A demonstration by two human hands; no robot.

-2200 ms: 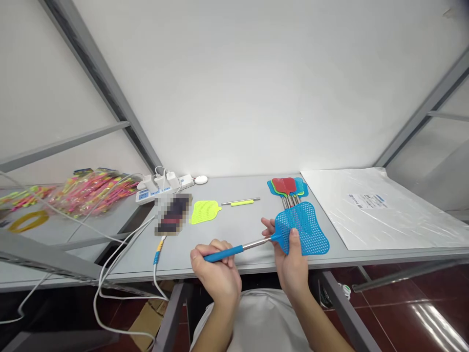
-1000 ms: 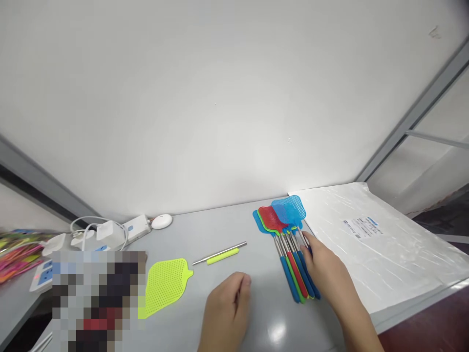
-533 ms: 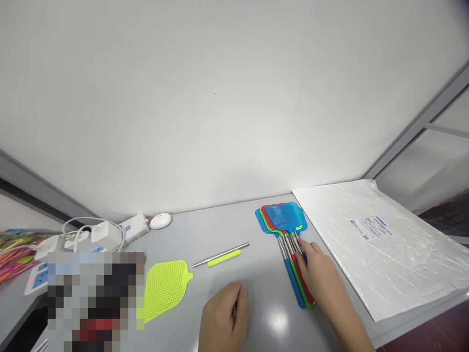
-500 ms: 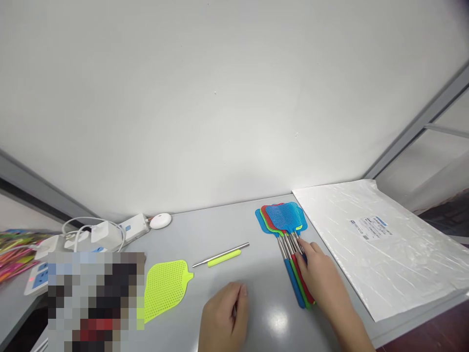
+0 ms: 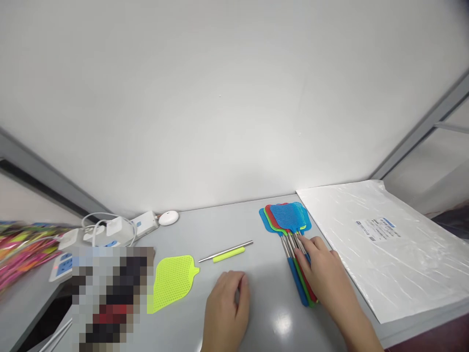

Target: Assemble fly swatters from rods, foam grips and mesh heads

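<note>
Several fly swatters (image 5: 287,217) with blue, red and green mesh heads lie stacked, their metal rods and coloured handles pointing toward me. My right hand (image 5: 321,271) grips this bundle where rods meet handles, its fingers curled over them and covering part of the stack. My left hand (image 5: 227,308) is loosely closed on the table, fingers curled under, and nothing shows in it. Beyond it lie a thin metal rod (image 5: 226,251) and a yellow-green handle (image 5: 229,254), side by side. To its left is a loose yellow-green swatter head (image 5: 175,281) with a short neck.
A white plastic package (image 5: 395,254) with a label lies at the right. Power strips with white chargers (image 5: 119,230) and cables, plus a white oval device (image 5: 168,218), are at the back left. Colourful items (image 5: 25,249) lie at the far left. A wall (image 5: 234,122) closes off the back.
The view has shifted slightly, so the table things appear farther right. My right hand stays on the fly swatter bundle. My left hand remains curled, with a wider gap beside its thumb.
</note>
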